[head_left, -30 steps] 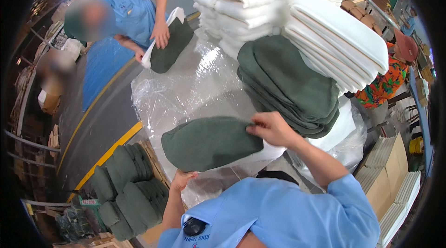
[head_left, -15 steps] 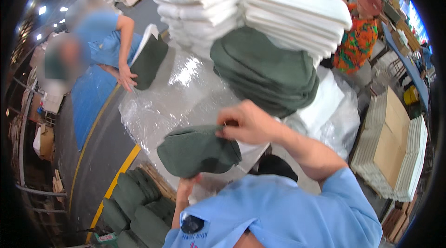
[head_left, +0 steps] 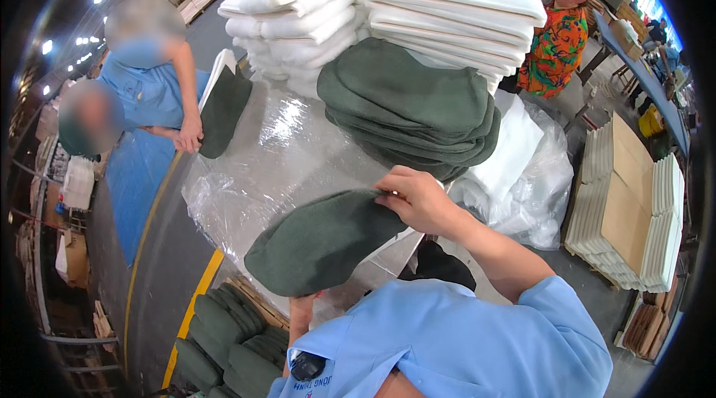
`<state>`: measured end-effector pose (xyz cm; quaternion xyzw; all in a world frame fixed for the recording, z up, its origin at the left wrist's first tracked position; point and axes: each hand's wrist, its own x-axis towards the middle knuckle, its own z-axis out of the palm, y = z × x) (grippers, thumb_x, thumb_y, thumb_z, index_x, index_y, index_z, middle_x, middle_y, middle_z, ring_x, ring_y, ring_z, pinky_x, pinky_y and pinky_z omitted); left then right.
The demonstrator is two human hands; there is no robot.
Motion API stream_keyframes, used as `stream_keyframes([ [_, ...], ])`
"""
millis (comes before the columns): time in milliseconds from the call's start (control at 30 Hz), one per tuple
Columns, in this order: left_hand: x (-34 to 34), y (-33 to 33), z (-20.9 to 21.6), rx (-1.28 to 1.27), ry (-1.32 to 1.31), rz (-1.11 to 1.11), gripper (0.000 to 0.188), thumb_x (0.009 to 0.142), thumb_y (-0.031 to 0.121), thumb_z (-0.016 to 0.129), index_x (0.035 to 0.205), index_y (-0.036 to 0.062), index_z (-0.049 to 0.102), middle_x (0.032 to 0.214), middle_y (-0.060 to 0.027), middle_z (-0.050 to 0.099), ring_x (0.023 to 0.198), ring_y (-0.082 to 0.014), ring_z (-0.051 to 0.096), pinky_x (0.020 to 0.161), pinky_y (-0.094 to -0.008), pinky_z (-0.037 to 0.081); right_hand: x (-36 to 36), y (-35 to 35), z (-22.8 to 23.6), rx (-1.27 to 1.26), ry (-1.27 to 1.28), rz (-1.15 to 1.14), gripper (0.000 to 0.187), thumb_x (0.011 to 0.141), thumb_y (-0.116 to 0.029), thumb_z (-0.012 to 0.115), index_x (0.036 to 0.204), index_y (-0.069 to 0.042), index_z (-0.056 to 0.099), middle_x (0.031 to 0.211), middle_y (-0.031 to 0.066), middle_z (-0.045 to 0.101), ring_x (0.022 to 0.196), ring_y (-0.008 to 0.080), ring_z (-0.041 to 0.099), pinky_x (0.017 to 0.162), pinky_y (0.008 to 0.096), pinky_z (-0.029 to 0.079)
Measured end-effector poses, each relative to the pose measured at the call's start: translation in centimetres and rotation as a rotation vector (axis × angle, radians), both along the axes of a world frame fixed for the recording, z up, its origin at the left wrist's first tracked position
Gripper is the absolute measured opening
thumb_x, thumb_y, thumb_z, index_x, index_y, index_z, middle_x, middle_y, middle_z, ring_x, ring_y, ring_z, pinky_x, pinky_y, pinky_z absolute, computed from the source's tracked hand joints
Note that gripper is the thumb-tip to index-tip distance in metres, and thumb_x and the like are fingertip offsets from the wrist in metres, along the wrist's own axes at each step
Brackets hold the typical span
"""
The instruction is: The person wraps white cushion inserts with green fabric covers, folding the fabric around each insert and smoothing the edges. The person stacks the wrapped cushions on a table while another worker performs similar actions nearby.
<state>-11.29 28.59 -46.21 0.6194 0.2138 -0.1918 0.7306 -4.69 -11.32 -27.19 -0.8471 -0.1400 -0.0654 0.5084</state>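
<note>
Pinching the upper right edge of a dark green fabric piece (head_left: 321, 243), the right hand (head_left: 418, 200) has its fingers curled and pressed together on the cloth, lifting that end while the rest of the piece droops down and to the left over the near edge of a work table covered in clear plastic sheet (head_left: 268, 163). The left hand (head_left: 301, 312) comes up beneath the lower end of the piece; only the wrist and a bit of the palm show, so I cannot tell whether its fingers grip the fabric or merely support it from under. Just beyond the right hand, a stack of the same green pieces (head_left: 410, 107) sits on the table, resting against a tall pile of white padded pieces (head_left: 447, 14), with a second white pile (head_left: 298, 10) to its left. A crumpled clear plastic bag (head_left: 533, 182) hangs off the table's right side. On the table's far left edge, another person in a blue shirt rests a hand (head_left: 191, 133) on one more green piece (head_left: 222, 113) backed with white. Down at the lower left, on the floor beside a yellow line (head_left: 195, 301), more folded green pieces (head_left: 227, 342) lie in rows. To the right, flat white panels (head_left: 656, 234) are stacked on a pallet, and a person in a bright patterned top (head_left: 556, 44) stands behind the white piles.
</note>
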Motion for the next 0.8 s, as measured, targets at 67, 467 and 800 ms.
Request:
stream_keyframes([
  [67, -0.3, -0.3, -0.4, 0.001, 0.018, 0.002, 0.033, 0.096, 0.012, 0.071, 0.129, 0.0051, 0.068, 0.110, -0.0114, 0.074, 0.100, -0.0265, 0.071, 0.086, -0.0435, 0.058, -1.9, -0.3, 0.6, 0.013, -0.043, -0.014, 0.019, 0.090, -0.005, 0.074, 0.109, -0.002, 0.074, 0.101, 0.0155, 0.067, 0.090, 0.0354, 0.070, 0.080, 0.0426, 0.056],
  [467, -2.4, 0.0, -3.8, 0.102, 0.105, -0.089, 0.039, 0.099, 0.019, 0.068, 0.135, 0.0040, 0.066, 0.112, -0.0144, 0.075, 0.103, -0.0272, 0.072, 0.089, -0.0432, 0.058, -10.7, -2.1, 0.2, 0.003, 0.065, 0.083, 0.045, 0.075, 0.018, 0.069, 0.110, -0.010, 0.075, 0.117, 0.0062, 0.070, 0.103, 0.0267, 0.073, 0.084, 0.0354, 0.064],
  [800, -4.0, 11.7, 3.9, 0.997, -0.158, -0.860, 0.044, 0.102, 0.026, 0.066, 0.140, 0.0031, 0.064, 0.114, -0.0168, 0.076, 0.106, -0.0277, 0.072, 0.093, -0.0430, 0.057, -13.8, -3.7, -1.7, -0.032, -0.019, 0.017, 0.042, 0.079, 0.008, 0.070, 0.116, -0.013, 0.071, 0.122, 0.0051, 0.069, 0.104, 0.0281, 0.073, 0.085, 0.0377, 0.063],
])
